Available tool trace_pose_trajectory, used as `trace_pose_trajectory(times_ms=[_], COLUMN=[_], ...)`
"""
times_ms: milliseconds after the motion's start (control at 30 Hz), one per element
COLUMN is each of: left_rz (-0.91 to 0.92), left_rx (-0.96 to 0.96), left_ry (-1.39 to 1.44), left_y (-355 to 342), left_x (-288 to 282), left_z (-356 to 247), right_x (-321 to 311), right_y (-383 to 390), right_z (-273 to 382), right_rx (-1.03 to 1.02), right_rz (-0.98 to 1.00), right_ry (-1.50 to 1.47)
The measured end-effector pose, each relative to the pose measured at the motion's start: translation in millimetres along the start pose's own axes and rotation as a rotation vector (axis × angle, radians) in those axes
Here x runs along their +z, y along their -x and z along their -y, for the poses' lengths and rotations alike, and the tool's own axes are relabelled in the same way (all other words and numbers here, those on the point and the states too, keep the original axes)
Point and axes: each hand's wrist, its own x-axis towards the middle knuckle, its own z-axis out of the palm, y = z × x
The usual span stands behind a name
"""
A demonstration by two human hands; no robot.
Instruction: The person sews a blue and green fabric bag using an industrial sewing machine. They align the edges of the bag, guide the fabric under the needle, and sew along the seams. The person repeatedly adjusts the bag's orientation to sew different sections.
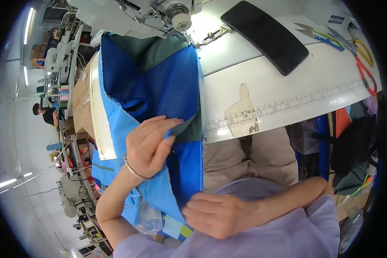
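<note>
A long fabric piece (176, 94) in light blue, royal-blue mesh and dark grey-green runs from under the sewing machine head (159, 15) toward my body, folded open with a dark oval gap in the mesh. My left hand (148, 148), a bangle at the wrist, lies over the middle of it, fingers curled on the fabric's edge, with something small and blue at the thumb. My right hand (217, 215) is below and to the right, fingers wrapped on the fabric's near end.
On the white table, with a printed ruler (288, 103), lie a black phone (264, 36), small snips (320, 36) and red-handled scissors (363, 75). A black bag (354, 146) is beyond the right edge. Other machines line the left, with a person (49, 116) among them.
</note>
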Motion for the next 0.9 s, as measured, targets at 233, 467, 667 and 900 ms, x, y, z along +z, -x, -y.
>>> trace_pose_trajectory(times_ms=[233, 467, 667, 900], left_rz=[-0.063, 0.206, -0.046, -0.053], left_rx=[-0.240, 0.283, -0.035, -0.041], left_ry=[0.023, -0.284, -0.027, 0.100], left_y=[4.1, -20.0, -14.6, -19.9], left_x=[-4.3, -21.0, -68.2, -55.3], left_z=[-0.7, -8.9, 30.0, 9.1], right_x=[-7.2, -12.6, -18.2, -13.2], right_y=[-15.2, -72.4, -39.6, -43.8], right_z=[9.2, 7.9, -38.6, -38.3], right_rx=[-0.023, -0.213, 0.013, 0.877], right_rz=[0.095, -0.121, -0.358, -0.249], right_ry=[0.056, 0.265, 0.185, -0.950])
